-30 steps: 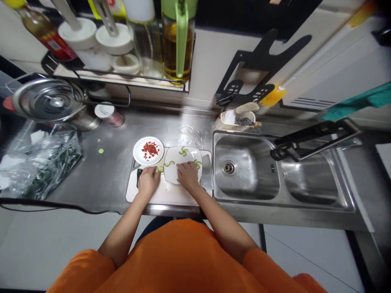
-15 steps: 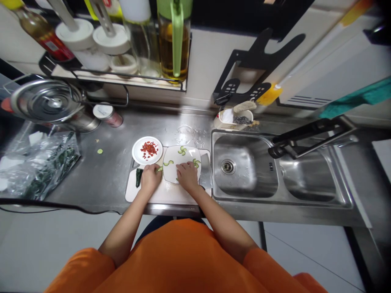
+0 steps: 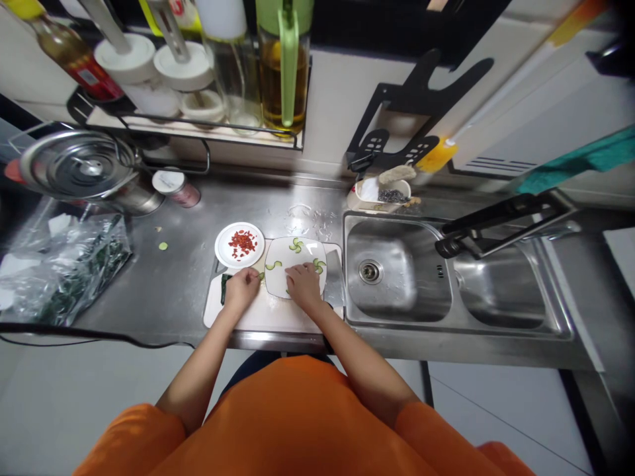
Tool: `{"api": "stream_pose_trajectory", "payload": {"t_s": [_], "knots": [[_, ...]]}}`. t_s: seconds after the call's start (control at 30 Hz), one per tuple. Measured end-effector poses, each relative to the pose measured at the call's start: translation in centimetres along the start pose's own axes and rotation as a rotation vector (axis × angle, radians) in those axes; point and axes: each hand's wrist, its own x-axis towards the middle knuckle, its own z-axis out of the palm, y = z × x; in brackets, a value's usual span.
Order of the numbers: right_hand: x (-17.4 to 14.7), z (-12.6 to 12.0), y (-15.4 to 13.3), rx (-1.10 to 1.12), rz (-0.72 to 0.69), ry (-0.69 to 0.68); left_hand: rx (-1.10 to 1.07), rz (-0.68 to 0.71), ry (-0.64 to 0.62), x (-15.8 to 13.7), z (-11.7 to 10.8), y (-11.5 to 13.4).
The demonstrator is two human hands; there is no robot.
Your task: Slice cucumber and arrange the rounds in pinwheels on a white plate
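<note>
My left hand is closed in a pinch at the left edge of the square white plate, with a thin green cucumber slice at its fingertips. My right hand lies over the plate's right side, fingers stretched out and pointing left; what is under the palm is hidden. On the plate, curved cucumber slices form a pinwheel at the top, another at the right and a partial one at the left. A dark green cucumber piece lies left of my left hand on the white cutting board.
A round white plate of chopped red pieces sits behind my left hand. The steel sink is to the right. Leftward are a can, a lidded pot and a bag of greens. Bottles stand on a rack above.
My left hand has shifted slightly left, its fingers still pinched at the cucumber slice. My right hand has barely moved on the plate.
</note>
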Motion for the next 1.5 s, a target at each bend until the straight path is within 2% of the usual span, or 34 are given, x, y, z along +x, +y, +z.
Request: {"api": "stream_pose_trajectory", "payload": {"t_s": [0.13,0.27,0.43,0.7,0.83,1.03,1.17,1.37,1.5], "knots": [[0.2,-0.1,-0.1,0.051,0.022,-0.011,-0.084,0.029,0.0,-0.1,-0.4,-0.1],[0.2,0.0,-0.2,0.106,0.033,0.017,-0.153,0.083,-0.013,-0.3,-0.7,1.0],[0.0,-0.1,-0.3,0.204,-0.045,0.084,-0.235,0.161,-0.097,-0.5,-0.4,3.0],[0.1,-0.7,-0.2,0.286,-0.082,0.138,-0.313,0.144,-0.171,-0.3,0.7,3.7],[0.0,-0.9,-0.1,0.302,-0.085,0.143,-0.426,0.084,-0.198,-0.2,0.8,3.4],[-0.4,-1.3,-0.4,0.278,-0.085,0.13,-0.71,-0.222,-0.354,0.1,0.6,3.4],[-0.5,-1.6,-0.5,0.24,-0.121,0.121,-0.758,-0.371,-0.396,0.2,0.5,3.7],[-0.7,-1.6,-0.3,0.179,-0.191,0.087,-0.784,-0.363,-0.455,0.3,0.3,4.0],[-0.8,-1.4,-0.2,0.176,-0.201,0.104,-0.825,-0.364,-0.433,0.4,0.3,3.8]]}}
